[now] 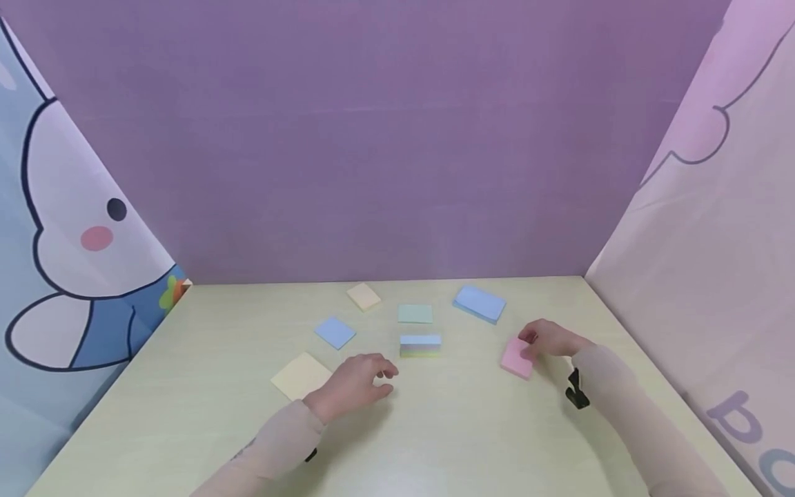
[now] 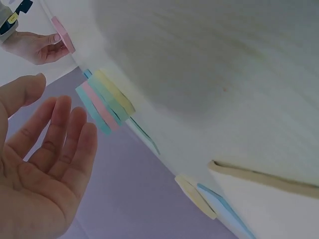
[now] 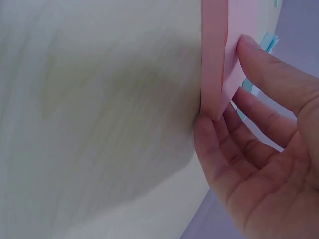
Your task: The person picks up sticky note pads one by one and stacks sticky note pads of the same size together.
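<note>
right hand pinching a pink sticky pad by its edge, over on the right side of the tabletop, left hand kinda chilling near a striped note stack, fingers loose, slightly apart

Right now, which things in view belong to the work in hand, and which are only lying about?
Likely in the work:
pink sticky-note pad, held by the right hand
multicoloured sticky-note stack, near the empty left hand

Apparently just lying about:
blue oblong pad
blue square pad
pale green pad
small cream pad
larger pale yellow pad
</note>
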Demonstrator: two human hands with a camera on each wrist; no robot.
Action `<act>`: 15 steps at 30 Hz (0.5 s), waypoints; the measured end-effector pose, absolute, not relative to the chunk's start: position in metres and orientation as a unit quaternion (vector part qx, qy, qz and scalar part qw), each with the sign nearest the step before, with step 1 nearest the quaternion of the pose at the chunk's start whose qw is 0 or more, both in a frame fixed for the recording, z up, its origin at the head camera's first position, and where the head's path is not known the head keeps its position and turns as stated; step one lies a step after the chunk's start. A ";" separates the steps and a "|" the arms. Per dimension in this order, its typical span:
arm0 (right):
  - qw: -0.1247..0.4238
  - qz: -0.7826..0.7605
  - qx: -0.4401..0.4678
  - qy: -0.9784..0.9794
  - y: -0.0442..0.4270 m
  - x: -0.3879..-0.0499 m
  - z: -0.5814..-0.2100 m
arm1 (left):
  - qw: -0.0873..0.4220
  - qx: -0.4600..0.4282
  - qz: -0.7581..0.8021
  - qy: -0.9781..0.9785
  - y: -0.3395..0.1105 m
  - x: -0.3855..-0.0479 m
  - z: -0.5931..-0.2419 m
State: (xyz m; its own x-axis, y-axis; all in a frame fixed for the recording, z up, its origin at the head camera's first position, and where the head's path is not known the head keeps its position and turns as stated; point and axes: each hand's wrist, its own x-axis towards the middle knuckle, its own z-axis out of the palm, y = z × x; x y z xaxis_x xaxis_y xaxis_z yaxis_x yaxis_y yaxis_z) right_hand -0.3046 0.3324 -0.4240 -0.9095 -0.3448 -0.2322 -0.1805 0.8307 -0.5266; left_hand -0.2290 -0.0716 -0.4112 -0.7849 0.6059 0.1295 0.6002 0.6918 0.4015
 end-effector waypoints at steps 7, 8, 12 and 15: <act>0.154 -0.258 -0.140 0.944 0.331 -0.303 -0.427 | 0.016 0.328 0.227 0.917 -0.071 -0.229 -0.419; 0.152 -0.258 -0.140 0.944 0.330 -0.303 -0.427 | 0.018 0.327 0.228 0.917 -0.071 -0.229 -0.420; 0.146 -0.262 -0.141 0.943 0.324 -0.302 -0.429 | 0.027 0.320 0.232 0.918 -0.071 -0.228 -0.422; 0.144 -0.260 -0.137 0.945 0.319 -0.301 -0.432 | 0.032 0.318 0.234 0.918 -0.071 -0.227 -0.423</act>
State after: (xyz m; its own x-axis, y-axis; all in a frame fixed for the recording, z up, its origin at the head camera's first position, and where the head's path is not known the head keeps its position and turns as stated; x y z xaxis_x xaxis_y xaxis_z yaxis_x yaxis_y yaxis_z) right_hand -0.3010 0.3193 -0.4318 -0.9211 -0.3340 -0.2000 -0.1850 0.8275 -0.5300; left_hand -0.2274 -0.0707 -0.4232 -0.7956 0.5991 0.0902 0.5690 0.6879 0.4506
